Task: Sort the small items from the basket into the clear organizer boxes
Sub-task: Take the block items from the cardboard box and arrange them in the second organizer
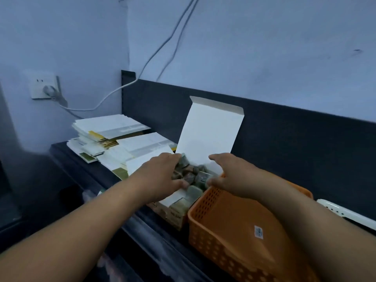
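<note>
Head view, lower right, nearest you: the orange basket (203, 226) stands on the dark shelf (85, 171). Its perforated wall is against the cardboard box (173, 214) just to its left. Your right forearm crosses over the basket, and the part of its inside that shows holds only a small label.

At mid-frame the box is packed with the small items (193, 174), greenish and brownish lumps lying loose and close together. Your left hand (160, 176) grasps the box's left edge, fingers bent over the far corner and thumb at the near side. Your right hand (232, 176) lies spread and released over the right edge, fingers fairly straight and thumb near the items. Whether it presses the wall is unclear.

You seem to be steadying or lifting this box, so bring the right hand into a real grip before you raise it. Keep the box level, because the pieces are likely to slide and spill over the low walls. No clear organizer boxes can be made out, so find them before you move anything.

Just behind your hands the white lid (209, 131) stands upright, and it may flop forward onto your fingers. Stacked papers (114, 129) lie left of centre. At upper left a cable (114, 92) runs from the wall socket (43, 86).
</note>
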### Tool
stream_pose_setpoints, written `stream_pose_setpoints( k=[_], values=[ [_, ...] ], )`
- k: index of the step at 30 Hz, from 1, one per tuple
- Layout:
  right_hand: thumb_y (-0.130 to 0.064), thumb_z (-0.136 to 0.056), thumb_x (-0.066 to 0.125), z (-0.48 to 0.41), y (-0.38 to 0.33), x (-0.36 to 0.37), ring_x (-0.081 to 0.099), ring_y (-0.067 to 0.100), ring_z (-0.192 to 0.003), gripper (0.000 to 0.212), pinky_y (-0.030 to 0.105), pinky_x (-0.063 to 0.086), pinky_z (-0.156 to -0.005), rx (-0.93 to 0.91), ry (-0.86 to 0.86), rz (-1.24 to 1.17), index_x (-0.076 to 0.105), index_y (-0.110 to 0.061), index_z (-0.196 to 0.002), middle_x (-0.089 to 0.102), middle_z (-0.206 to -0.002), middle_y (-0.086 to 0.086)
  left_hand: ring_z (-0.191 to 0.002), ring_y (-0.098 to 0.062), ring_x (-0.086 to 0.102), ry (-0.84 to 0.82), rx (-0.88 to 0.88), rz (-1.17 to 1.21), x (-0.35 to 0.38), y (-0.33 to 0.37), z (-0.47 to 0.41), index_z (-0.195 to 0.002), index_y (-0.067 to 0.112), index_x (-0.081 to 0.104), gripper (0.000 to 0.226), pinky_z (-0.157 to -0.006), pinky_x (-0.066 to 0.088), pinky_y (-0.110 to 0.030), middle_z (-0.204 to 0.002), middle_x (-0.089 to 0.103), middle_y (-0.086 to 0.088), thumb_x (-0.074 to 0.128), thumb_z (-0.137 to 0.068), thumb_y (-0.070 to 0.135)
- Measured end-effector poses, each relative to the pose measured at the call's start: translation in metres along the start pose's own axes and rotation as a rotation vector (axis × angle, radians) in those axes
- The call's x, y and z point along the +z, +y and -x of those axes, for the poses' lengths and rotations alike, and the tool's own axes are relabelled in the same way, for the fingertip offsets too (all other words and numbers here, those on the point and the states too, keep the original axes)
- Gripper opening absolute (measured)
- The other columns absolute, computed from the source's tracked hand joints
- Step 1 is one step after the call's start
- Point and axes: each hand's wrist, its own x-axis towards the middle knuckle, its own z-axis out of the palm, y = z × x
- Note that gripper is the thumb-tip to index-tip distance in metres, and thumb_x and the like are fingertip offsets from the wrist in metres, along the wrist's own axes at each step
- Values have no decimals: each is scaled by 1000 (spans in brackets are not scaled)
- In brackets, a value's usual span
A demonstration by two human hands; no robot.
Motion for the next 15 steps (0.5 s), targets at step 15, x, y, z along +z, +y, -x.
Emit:
stream_pose_setpoints(
  k=[15],
  values=[
    [-25, -79, 75, -80, -16, 26, 53, 16, -81, 32, 26, 42, -58, 262, -204, 171, 55, -22, -105, 55, -90, -7, -84, -16, 53, -318, 459, -71, 50, -44, -124, -90, 20, 63, 13, -71, 45, -28, -97, 53, 0, 63, -79, 26]
  ],
)
